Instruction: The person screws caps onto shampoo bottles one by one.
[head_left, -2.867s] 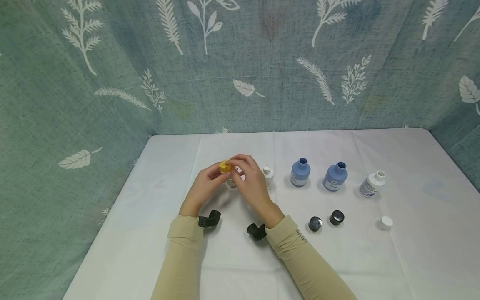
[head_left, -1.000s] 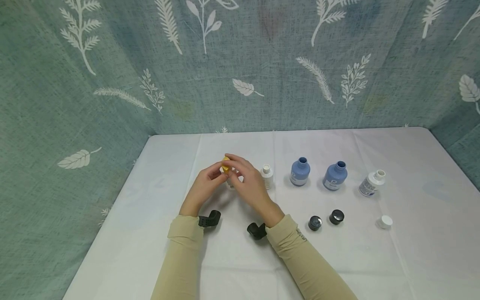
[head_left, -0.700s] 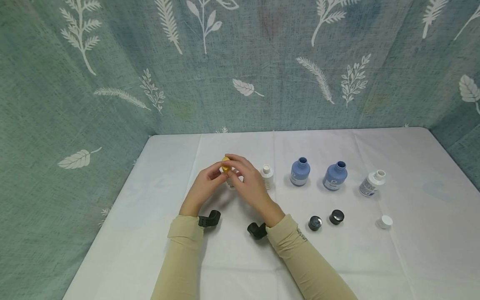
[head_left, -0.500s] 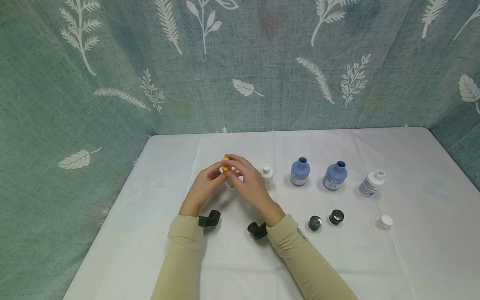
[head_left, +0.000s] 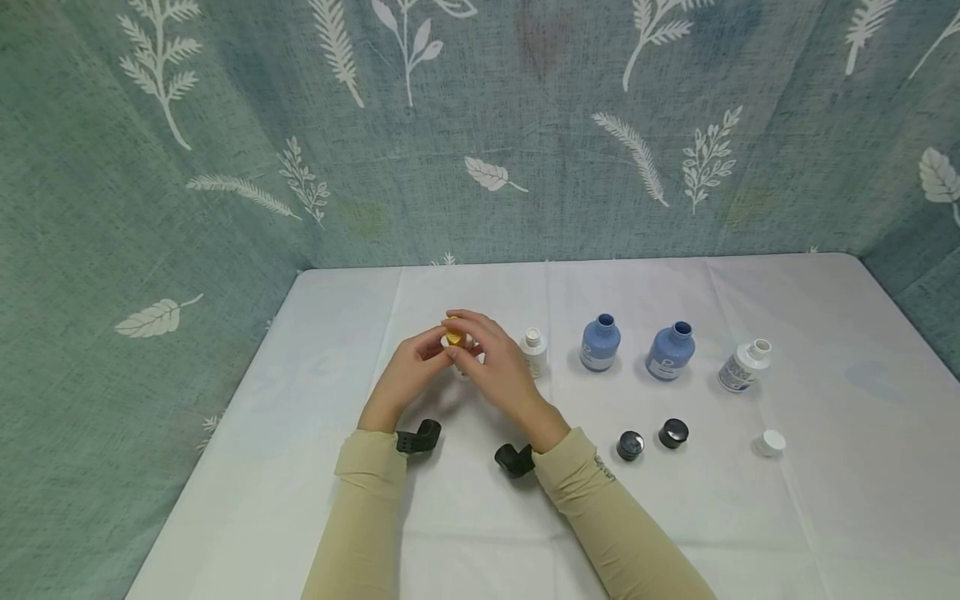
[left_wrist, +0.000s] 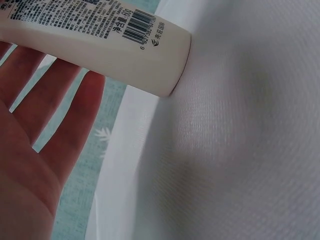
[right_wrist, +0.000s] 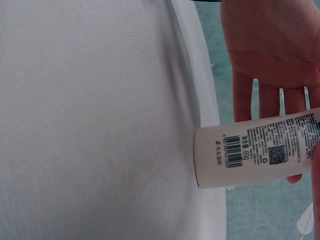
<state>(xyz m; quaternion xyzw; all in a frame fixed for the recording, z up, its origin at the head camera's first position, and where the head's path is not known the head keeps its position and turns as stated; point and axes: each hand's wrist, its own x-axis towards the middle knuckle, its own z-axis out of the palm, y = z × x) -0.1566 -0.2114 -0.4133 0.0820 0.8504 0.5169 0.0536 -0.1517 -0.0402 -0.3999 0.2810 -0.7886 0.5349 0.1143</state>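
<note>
My left hand grips a white plastic bottle printed with a barcode and small text. In the right wrist view its fingers pass behind the bottle, which stands with its base close over the white cloth. Over the bottle's top, my right hand pinches a yellow cap between thumb and fingers. Most of the bottle is hidden by the hands in the head view. Just right of the hands stands a second white bottle, its neck uncovered.
Two blue bottles and a white one stand uncapped to the right. Before them lie two black caps and a white cap. A leaf-patterned green curtain hangs behind the table.
The yellow cap has turned in my right fingers, from tilted to edge-on, and now sits slightly lower over the bottle. The left hand and the other bottles have stayed in place.
</note>
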